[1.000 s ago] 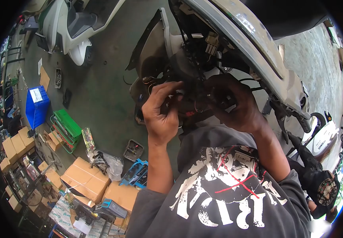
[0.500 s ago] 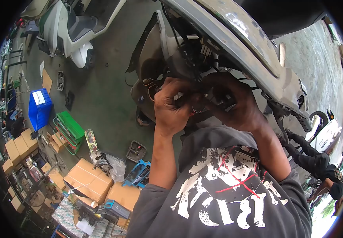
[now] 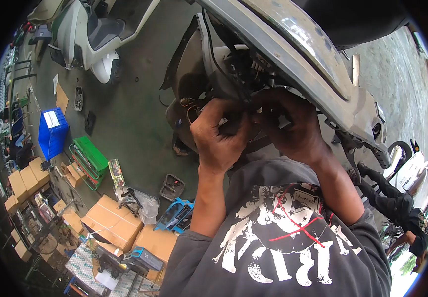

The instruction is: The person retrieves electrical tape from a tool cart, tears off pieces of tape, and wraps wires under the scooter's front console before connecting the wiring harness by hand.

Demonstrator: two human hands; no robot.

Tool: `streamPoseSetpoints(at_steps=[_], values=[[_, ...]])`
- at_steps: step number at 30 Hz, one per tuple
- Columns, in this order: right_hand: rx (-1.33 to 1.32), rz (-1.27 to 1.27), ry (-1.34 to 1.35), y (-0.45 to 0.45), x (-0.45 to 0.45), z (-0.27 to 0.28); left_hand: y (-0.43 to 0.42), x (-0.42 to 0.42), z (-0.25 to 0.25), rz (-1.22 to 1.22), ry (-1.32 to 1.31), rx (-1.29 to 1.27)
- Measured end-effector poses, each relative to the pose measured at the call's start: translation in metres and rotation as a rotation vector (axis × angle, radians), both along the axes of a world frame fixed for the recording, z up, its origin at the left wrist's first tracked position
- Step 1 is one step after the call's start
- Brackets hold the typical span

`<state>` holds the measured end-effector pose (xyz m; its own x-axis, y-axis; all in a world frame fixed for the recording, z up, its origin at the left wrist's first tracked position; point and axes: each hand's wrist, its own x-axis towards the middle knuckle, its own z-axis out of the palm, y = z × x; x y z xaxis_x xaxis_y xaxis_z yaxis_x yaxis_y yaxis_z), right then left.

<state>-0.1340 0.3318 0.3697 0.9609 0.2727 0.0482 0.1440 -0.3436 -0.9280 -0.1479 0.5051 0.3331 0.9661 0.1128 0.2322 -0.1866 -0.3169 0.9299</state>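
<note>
My left hand (image 3: 219, 131) is closed, thumb and fingers pinched together in front of the opened scooter body. Close beside it, my right hand (image 3: 293, 126) is also closed, with its fingers curled towards the left one. What the fingertips hold is too dark and small to make out. A black cable (image 3: 215, 55) runs down towards them from above. Exposed wiring (image 3: 258, 67) sits just beyond the hands, under the long grey scooter body panel (image 3: 293, 54). Brownish wires (image 3: 190, 104) hang beside my left wrist.
A white scooter (image 3: 83, 44) stands at upper left. On the left floor are a blue bin (image 3: 53, 136), a green toolbox (image 3: 89, 156) and a small parts tray (image 3: 172, 187). Cardboard boxes (image 3: 112, 222) are at lower left. Another person (image 3: 397, 203) is at the right.
My fingers have shifted slightly, and the left hand has turned a little while staying close to the right. The surroundings have moved slightly in view.
</note>
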Motion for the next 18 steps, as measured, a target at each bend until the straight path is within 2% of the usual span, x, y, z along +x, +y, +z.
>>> streamPoseSetpoints(at_steps=[3, 4, 5, 6, 8, 10, 12, 13, 15, 16, 18], values=[[0.034, -0.031, -0.004, 0.003, -0.001, -0.004, -0.001, 0.000, 0.009, -0.006, 0.027, 0.055], [0.008, -0.025, -0.117, 0.004, 0.000, -0.005, -0.002, 0.000, 0.010, -0.004, 0.028, 0.057], [-0.017, -0.020, -0.231, 0.005, 0.001, -0.005, -0.005, -0.001, 0.010, 0.043, -0.009, 0.140], [-0.016, -0.020, -0.231, 0.006, 0.001, -0.003, -0.008, -0.001, 0.010, 0.089, -0.045, 0.222], [-0.123, -0.015, -0.308, 0.006, 0.002, 0.001, -0.014, 0.001, 0.009, 0.125, -0.097, 0.251], [-0.088, -0.012, -0.292, 0.004, 0.003, 0.000, -0.018, 0.002, 0.007, 0.162, -0.151, 0.281], [-0.054, -0.006, -0.276, 0.002, 0.004, -0.002, -0.020, 0.001, 0.003, 0.140, -0.080, 0.114], [-0.041, 0.002, -0.245, 0.000, 0.002, -0.005, -0.020, 0.000, 0.001, 0.141, -0.081, 0.113], [-0.030, 0.010, -0.214, -0.003, -0.001, -0.011, -0.021, -0.002, -0.003, 0.129, 0.105, -0.117], [-0.007, 0.014, -0.171, -0.003, -0.003, -0.015, -0.020, -0.001, -0.004, 0.128, 0.107, -0.116], [0.018, 0.017, -0.124, -0.004, -0.005, -0.015, -0.013, 0.001, -0.005, -0.029, 0.114, -0.237]])
